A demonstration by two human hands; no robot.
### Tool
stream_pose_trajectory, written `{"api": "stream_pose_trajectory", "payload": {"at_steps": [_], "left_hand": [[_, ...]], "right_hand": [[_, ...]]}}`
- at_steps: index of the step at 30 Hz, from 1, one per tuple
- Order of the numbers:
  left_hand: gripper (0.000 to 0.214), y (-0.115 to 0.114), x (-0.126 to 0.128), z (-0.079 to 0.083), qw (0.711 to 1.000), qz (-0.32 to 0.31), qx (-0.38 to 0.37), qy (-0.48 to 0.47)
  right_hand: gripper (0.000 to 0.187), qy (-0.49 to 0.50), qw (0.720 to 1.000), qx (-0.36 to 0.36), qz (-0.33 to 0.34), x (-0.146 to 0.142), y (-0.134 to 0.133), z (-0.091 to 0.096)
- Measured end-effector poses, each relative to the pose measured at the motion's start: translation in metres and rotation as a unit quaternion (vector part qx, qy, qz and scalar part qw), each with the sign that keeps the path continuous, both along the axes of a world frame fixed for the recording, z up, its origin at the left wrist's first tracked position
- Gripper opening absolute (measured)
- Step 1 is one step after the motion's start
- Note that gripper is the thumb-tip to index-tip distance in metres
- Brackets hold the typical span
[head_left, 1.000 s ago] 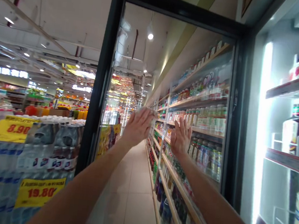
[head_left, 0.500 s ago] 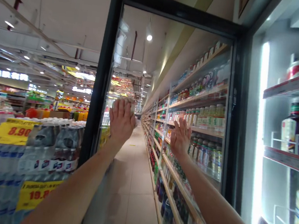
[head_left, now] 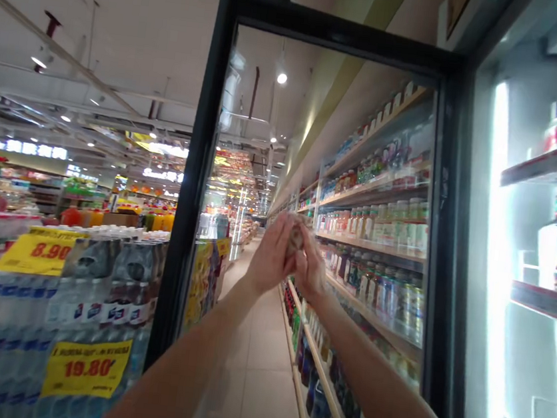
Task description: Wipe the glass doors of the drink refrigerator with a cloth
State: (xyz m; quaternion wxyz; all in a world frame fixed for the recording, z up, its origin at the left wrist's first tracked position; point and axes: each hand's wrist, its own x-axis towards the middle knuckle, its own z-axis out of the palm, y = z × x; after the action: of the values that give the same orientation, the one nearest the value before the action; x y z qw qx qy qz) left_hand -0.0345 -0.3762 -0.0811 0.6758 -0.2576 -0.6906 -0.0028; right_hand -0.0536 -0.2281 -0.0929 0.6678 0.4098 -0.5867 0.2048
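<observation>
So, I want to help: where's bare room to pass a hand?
Free: the door glass above the left hand and right hand, below the top bar. Crowded: around the wad both hands hold; bottle packs left of the frame.

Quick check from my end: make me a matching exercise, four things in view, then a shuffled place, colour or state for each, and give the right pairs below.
Things
1. crumpled cloth
2. door frame
3. price sign reading 8.90
4. upright light strip

Place, colour or state
A. yellow with red figures
B. glowing white
C. between the left hand and the right hand
D. black

Right pairs: 1-C, 2-D, 3-A, 4-B
</observation>
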Motion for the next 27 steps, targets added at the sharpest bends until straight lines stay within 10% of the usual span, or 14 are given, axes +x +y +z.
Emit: {"api": "stream_pose_trajectory", "payload": {"at_steps": [8, 11, 16, 18, 23, 27], "left_hand": [[0.053, -0.060, 0.008, -0.017, 0.988, 0.118, 0.086, 0.040], [0.052, -0.056, 0.008, -0.017, 0.987, 0.133, 0.082, 0.038], [0.053, -0.046, 0.004, -0.018, 0.986, 0.133, 0.100, 0.032], [0.056, -0.042, 0.003, -0.019, 0.985, 0.133, 0.109, 0.031], [0.060, -0.040, 0.006, -0.019, 0.984, 0.143, 0.106, 0.026], [0.060, -0.040, 0.006, -0.019, 0.983, 0.146, 0.105, 0.030]], "right_hand": [[0.050, -0.017, 0.981, -0.005, -0.191, 0.014, -0.053, 0.031], [0.047, 0.018, 0.975, 0.051, -0.214, -0.001, -0.021, 0.036], [0.052, -0.046, 0.947, -0.199, -0.248, -0.031, 0.067, 0.036], [0.053, -0.036, 0.944, -0.219, -0.244, -0.031, 0.064, 0.034], [0.048, 0.048, 0.972, 0.051, -0.226, -0.016, 0.016, 0.037], [0.049, -0.021, 0.963, -0.125, -0.237, -0.023, 0.053, 0.050]]}}
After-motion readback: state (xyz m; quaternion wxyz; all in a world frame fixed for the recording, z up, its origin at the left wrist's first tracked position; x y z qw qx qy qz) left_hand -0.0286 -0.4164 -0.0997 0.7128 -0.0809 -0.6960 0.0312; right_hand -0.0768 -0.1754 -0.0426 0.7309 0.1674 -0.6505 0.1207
